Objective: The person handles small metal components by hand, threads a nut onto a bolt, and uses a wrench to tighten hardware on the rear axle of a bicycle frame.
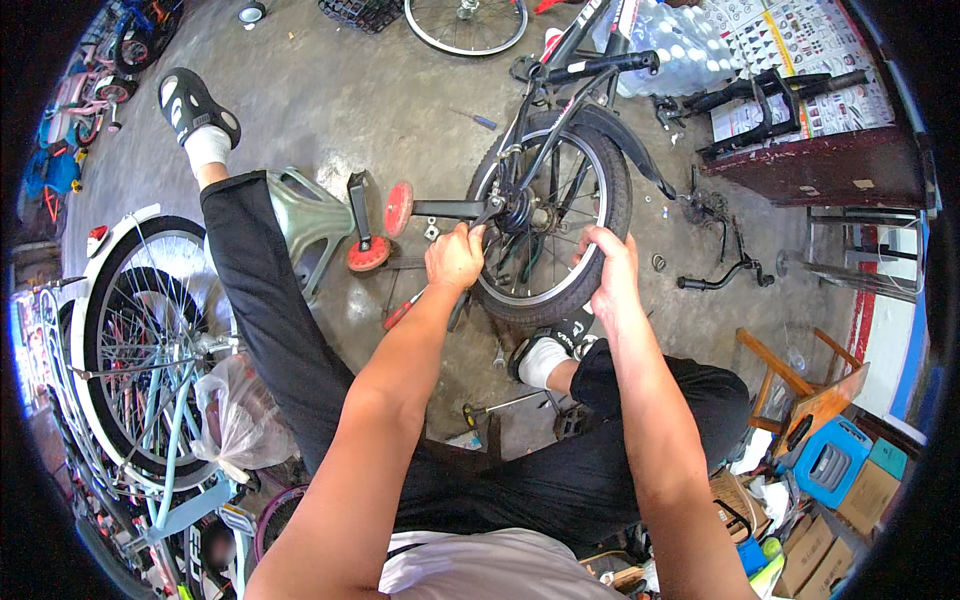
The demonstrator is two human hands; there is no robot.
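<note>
A small bicycle's spoked wheel (603, 150) with a black tyre stands in front of me, still fitted in the dark bike frame (580, 68). At the wheel's hub (517, 213), my left hand (457, 257) is closed around what looks like a wrench (491, 211), mostly hidden by the fingers. My right hand (610, 268) grips the tyre's near right side, fingers curled over the rim toward the spokes. A black bracket arm (450, 209) reaches left from the hub to a red training wheel (398, 208). Another red training wheel (367, 254) with a black bracket lies beside it.
A pale green stool (300, 215) stands left of the training wheels. Farther left is a light blue bicycle (172, 415). A screwdriver (475, 119) lies on the floor. Bike parts (722, 235), a wooden stool (800, 375) and a blue case (832, 460) are on the right.
</note>
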